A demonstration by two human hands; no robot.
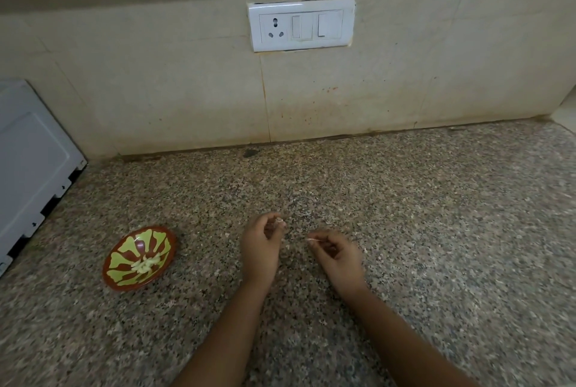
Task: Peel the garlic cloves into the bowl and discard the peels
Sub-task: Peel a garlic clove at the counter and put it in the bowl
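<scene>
A small brown bowl (118, 274) with a green leaf pattern sits on the speckled granite counter at the lower left. Several peeled garlic cloves (146, 263) lie in it. My left hand (260, 246) hovers over the counter right of the bowl, its fingers curled, with a small pale bit pinched at the fingertips. My right hand (338, 254) is a little to the right, fingers curled, pinching a thin pale sliver of garlic peel (313, 240) between thumb and finger. The two hands are apart.
A white appliance (28, 162) stands at the left edge against the tiled wall. A white socket and switch plate (301, 25) is on the wall above the counter (436, 215). The wall meets the counter behind my hands.
</scene>
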